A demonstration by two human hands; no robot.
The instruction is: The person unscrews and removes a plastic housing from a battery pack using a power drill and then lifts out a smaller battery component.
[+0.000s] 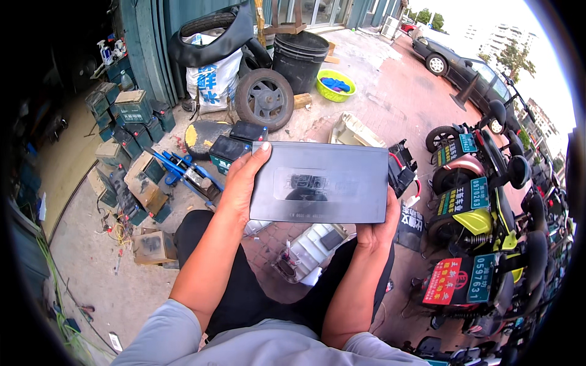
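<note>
A flat, rectangular black plastic cover (320,183) with raised marks in its middle is held up in front of my body, its broad face toward me. My left hand (244,174) grips its left end, thumb on the near face and fingers hidden behind. My right hand (379,222) holds the lower right corner, with its fingers mostly hidden by the cover. Beneath it, between my knees, a pale plastic casing (311,251) lies on the paving with a small dark piece on it. Black batteries (227,149) stand just beyond my left hand.
Many used batteries (134,107) are stacked at the left, near a blue floor jack (183,174). Ahead are a loose wheel (264,99), a black bucket (299,61) and a yellow-green basin (335,85). Parked scooters (476,222) line the right side. Black-and-red cables (400,168) lie beyond my right hand.
</note>
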